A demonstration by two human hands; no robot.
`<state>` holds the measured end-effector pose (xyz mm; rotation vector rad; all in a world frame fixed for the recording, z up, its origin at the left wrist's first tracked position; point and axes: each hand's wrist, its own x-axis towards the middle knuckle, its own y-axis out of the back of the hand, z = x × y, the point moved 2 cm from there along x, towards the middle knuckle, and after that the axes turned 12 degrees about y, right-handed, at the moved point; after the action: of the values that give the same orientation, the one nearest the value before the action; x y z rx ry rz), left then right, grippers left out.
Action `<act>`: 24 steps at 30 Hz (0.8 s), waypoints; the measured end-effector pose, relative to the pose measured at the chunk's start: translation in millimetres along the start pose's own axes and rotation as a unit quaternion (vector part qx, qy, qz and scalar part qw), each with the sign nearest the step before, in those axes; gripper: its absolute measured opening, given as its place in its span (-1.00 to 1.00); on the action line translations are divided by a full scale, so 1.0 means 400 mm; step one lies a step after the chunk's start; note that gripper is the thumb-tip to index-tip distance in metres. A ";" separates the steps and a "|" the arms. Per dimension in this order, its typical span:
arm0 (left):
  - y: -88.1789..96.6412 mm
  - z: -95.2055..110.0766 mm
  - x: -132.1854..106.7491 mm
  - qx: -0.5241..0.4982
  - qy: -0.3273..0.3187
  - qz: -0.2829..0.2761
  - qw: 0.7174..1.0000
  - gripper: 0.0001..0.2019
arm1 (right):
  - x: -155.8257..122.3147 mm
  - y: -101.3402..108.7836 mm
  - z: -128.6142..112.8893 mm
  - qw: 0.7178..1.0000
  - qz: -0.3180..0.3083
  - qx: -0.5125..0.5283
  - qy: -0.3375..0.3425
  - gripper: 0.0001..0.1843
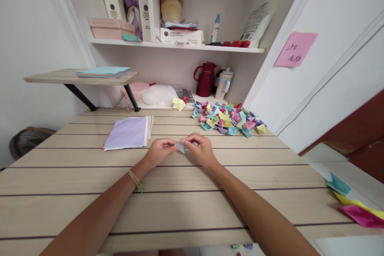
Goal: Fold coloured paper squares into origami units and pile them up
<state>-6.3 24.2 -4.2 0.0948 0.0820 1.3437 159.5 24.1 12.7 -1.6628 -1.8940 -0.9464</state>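
Observation:
Both my hands meet over the middle of the wooden table (90,208). My left hand (159,151) and my right hand (200,148) pinch a small light-blue folded paper piece (181,147) between their fingertips, just above the tabletop. A stack of coloured paper sheets (129,132), lilac on top, lies just beyond my left hand. A heap of folded paper pieces (229,119) in pink, yellow, blue and purple sits beyond my right hand.
A yellow folded piece (179,104) lies at the table's back edge. A red jug (205,79) and a pale cup (223,83) stand behind the heap. A small raised shelf (54,77) holds blue paper. More folded pieces (357,208) lie at the right.

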 end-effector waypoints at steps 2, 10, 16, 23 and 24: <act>0.001 0.003 -0.001 -0.011 0.017 0.009 1.000 -0.81 | -0.001 -0.003 0.011 0.998 0.003 0.044 -0.041 -0.83; -0.006 -0.008 0.000 -0.142 0.075 0.022 0.987 -0.81 | -0.008 -0.018 0.017 0.992 0.003 0.084 -0.091 -0.76; -0.013 -0.006 -0.003 -0.159 0.101 -0.011 0.982 -0.75 | 0.000 -0.004 0.009 0.996 0.010 0.020 -0.089 -0.84; -0.015 -0.007 -0.001 -0.189 0.086 -0.002 0.978 -0.74 | 0.003 0.002 0.017 0.981 -0.021 0.146 -0.123 -0.75; -0.014 -0.008 -0.001 -0.191 0.085 0.000 0.978 -0.73 | 0.002 0.000 0.016 0.980 -0.022 0.156 -0.120 -0.75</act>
<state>-1.2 22.6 -8.1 -0.3449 -0.0335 1.3440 160.1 29.4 9.2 -1.6067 -2.1157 -0.4470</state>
